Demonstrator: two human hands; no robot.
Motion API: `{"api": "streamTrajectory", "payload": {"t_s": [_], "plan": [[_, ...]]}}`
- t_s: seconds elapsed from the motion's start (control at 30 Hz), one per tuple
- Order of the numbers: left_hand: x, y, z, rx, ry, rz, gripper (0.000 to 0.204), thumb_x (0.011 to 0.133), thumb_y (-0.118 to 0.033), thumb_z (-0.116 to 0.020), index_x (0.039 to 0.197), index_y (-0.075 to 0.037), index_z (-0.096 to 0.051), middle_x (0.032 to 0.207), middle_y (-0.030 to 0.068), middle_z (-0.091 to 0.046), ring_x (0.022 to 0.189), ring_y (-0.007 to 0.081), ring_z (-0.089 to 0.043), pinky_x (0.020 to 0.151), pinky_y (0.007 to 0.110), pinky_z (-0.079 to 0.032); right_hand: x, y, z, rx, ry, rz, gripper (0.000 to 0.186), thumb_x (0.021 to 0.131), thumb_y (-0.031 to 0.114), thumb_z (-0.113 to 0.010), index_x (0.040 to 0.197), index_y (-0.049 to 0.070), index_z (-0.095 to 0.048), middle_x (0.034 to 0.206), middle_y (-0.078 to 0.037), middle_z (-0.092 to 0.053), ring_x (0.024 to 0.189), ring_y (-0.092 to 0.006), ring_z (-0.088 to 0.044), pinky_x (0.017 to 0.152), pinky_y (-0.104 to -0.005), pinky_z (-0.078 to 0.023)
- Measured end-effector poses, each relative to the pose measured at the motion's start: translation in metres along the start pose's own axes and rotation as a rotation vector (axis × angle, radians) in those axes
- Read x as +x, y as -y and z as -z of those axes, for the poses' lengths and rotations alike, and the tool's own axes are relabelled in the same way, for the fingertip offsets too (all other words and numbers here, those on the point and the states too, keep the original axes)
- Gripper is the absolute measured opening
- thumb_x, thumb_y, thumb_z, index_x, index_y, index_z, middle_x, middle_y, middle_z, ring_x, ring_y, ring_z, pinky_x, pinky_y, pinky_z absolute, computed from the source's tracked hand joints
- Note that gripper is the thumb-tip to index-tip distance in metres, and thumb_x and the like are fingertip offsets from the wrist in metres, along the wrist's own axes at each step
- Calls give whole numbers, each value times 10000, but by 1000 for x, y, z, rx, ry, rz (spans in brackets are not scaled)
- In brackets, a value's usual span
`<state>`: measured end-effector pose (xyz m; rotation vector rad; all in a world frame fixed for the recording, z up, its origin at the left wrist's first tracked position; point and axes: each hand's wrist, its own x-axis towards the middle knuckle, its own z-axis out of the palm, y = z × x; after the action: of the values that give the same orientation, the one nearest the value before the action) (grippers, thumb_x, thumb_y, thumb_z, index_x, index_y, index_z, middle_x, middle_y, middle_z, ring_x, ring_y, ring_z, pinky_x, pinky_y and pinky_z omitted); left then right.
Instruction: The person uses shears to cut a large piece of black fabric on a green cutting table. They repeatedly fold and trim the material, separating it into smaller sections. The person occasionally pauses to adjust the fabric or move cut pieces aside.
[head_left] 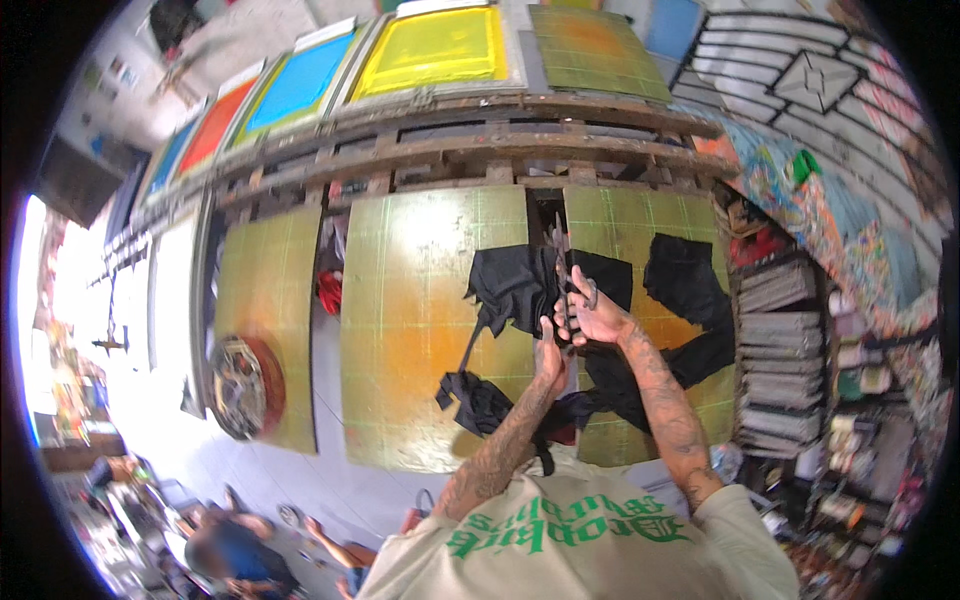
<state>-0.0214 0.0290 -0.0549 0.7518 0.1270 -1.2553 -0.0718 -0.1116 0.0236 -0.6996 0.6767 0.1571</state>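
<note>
My right hand (pixel 597 318) is closed around a pair of scissors (pixel 560 240), its blades pointing away from me. A black cloth (pixel 508 280) spreads to both sides of the blades. Just below and left of my right hand, my left hand (pixel 549 358) pinches the near part of this cloth; its fingertips are partly hidden. More black cloth (pixel 685 275) lies to the right, and a ragged dark piece (pixel 482 402) lies to the left of my left forearm. Under the cloth are yellow-green boards (pixel 420 330) with a narrow gap between them.
A round metal-and-brown object (pixel 245 388) rests on the left board (pixel 270 260). Beyond the boards runs a wooden rack (pixel 450 150) with yellow (pixel 430 50), blue (pixel 300 80) and red (pixel 218 122) framed panels. Stacked grey slabs (pixel 780 370) stand at the right. A person (pixel 240 555) is at lower left.
</note>
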Motion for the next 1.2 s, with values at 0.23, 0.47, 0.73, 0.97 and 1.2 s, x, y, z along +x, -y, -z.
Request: {"api": "streamTrajectory", "payload": {"t_s": [0.23, 0.47, 0.73, 0.97, 1.2], "plan": [[-88, -115, -52, 329, 272, 551, 746, 978, -667, -391, 1411, -60, -401, 1356, 133, -541, 1399, 257, -361, 1137, 498, -315, -25, -29, 20, 106, 79, 3, 832, 832, 860, -343, 917, 72, -595, 865, -98, -634, 761, -252, -636, 557, -355, -457], [-47, -185, -71, 1197, 294, -132, 658, 995, -527, -501, 1354, 25, -510, 1242, 203, -643, 1182, 377, -605, 988, 462, -490, -41, -37, -13, 30, 128, 37, 852, 830, 873, -331, 1011, 72, -559, 901, -79, -609, 778, -210, -622, 542, -297, -446], [56, -158, -59, 2262, 361, -791, 446, 1009, -404, -487, 1270, -54, -578, 1282, 115, -613, 1349, 383, -402, 1143, 674, -110, -28, -47, -10, -64, 129, 137, 824, 860, 846, -327, 1016, 70, -556, 884, -71, -609, 730, -197, -628, 515, -289, -451], [52, -158, -48, 2205, 403, -1006, 414, 963, -461, -563, 1160, -113, -667, 1185, 103, -654, 1326, 331, -437, 1169, 636, -97, -27, -50, -3, -79, 9, 153, 750, 898, 804, -341, 1000, 94, -559, 860, -50, -620, 695, -174, -634, 502, -276, -448], [55, -163, -49, 2084, 440, -1053, 262, 923, -347, -658, 1023, -111, -710, 939, 56, -713, 1045, 263, -581, 1138, 517, -191, -18, -55, -7, -124, -24, 124, 705, 903, 783, -382, 977, 104, -559, 867, -52, -647, 674, -158, -644, 496, -253, -439]]}}
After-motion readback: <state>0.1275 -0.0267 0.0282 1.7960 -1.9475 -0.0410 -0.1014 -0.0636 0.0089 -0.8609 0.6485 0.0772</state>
